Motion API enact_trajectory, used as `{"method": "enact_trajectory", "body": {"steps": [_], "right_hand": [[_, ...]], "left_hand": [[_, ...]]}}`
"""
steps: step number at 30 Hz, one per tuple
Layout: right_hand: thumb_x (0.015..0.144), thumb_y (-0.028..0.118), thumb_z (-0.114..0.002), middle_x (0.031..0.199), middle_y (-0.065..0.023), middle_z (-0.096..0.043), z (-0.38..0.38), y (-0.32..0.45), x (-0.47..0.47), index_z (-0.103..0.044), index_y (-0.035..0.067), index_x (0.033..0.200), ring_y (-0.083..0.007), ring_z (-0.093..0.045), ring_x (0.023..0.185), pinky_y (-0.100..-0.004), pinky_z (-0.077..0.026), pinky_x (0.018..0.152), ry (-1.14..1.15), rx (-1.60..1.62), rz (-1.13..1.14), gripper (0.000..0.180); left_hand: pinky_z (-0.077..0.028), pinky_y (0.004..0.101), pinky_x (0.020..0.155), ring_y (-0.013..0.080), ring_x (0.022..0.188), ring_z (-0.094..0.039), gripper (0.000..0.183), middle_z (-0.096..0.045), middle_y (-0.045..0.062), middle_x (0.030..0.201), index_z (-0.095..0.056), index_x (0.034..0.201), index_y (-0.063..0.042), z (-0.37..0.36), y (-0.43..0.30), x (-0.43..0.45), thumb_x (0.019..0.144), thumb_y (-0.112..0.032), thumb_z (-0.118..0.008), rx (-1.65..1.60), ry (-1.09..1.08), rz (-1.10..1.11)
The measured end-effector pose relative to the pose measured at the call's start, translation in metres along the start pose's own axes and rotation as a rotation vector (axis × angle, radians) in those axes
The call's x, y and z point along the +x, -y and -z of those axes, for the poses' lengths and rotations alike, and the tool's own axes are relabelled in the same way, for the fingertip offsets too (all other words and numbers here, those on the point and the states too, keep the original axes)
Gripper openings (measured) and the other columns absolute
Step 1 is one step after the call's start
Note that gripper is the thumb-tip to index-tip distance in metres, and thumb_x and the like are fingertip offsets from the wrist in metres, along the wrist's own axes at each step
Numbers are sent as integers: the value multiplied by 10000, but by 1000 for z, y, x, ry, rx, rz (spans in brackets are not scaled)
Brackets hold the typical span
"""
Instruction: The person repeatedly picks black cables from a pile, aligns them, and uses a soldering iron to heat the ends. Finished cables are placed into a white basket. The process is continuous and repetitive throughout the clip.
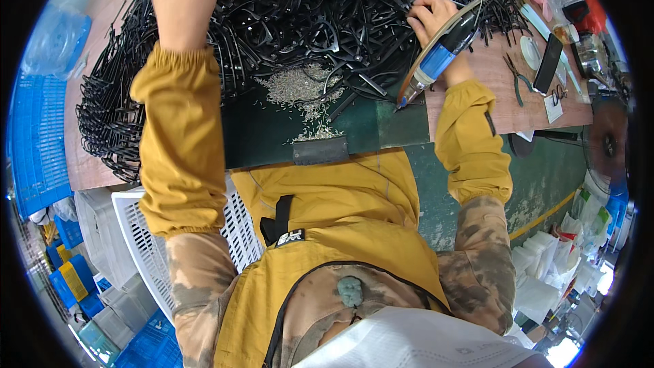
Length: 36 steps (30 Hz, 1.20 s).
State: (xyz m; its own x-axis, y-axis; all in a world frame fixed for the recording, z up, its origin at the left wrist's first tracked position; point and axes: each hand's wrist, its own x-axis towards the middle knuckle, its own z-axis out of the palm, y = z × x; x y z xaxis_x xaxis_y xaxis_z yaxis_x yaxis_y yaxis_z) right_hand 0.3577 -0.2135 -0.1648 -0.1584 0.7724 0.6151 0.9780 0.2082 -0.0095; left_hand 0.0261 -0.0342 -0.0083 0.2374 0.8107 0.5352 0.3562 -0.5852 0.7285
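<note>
My left hand [184,3] is blurred at the top left, above a heap of thin black plastic pieces [286,15] that look like eyeglass frames and temples. The picture's edge cuts off its fingers. At the right side of the heap, my right hand [434,15] has bent fingers among the black pieces; I cannot tell whether it grips one. A blue and black power screwdriver [439,59] hangs tilted in front of its wrist, tip down over the dark green mat [265,133]. Tiny metal screws [301,87] lie in a loose pile between my arms.
Bundled black pieces [110,118] lie at the table's left. Pliers [518,82], a black phone [547,64] and small scissors [559,93] lie on the right. A dark block [321,150] sits at the front edge. A white basket [148,235] stands below, left; a fan [608,143] stands far right.
</note>
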Motion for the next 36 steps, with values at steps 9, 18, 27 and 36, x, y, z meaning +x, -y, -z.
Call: {"method": "enact_trajectory", "body": {"steps": [9, 18, 27, 36], "right_hand": [[797, 66, -748, 1168, -115, -647, 2, -20, -8, -611, 95, 1307, -317, -620, 1094, -411, -494, 943, 147, -32, 83, 528], [821, 108, -745, 1048, -96, -622, 25, -5, 4, -678, 76, 1108, -301, -608, 1009, -419, -504, 872, 218, 163, 106, 297], [772, 191, -754, 924, -74, -636, 21, -9, -44, -698, 122, 926, -302, -609, 890, -438, -481, 771, 283, -7, 278, 178], [965, 60, -638, 934, -79, -664, 99, 89, -120, -643, 15, 1002, -159, -669, 761, -271, -535, 676, -226, 521, -1076, 58]], "left_hand": [[-585, 441, 833, 238, 873, -681, 242, -639, 100, 1023, -550, 959, -67, -6, 9, -171, 1056, -287, -519, -1325, 90, 548], [-563, 387, 804, 205, 831, -625, 263, -594, 93, 998, -536, 927, -57, 18, 23, -241, 1061, -282, -517, -1372, 53, 746], [-537, 306, 692, 189, 796, -656, 160, -633, 105, 1053, -551, 1053, -58, 7, 16, -260, 1052, -217, -535, -1282, 68, 826], [-474, 328, 590, 215, 599, -569, 294, -436, 13, 643, -551, 1168, -11, 21, 24, -273, 1063, -257, -430, -1410, -145, 992]]}}
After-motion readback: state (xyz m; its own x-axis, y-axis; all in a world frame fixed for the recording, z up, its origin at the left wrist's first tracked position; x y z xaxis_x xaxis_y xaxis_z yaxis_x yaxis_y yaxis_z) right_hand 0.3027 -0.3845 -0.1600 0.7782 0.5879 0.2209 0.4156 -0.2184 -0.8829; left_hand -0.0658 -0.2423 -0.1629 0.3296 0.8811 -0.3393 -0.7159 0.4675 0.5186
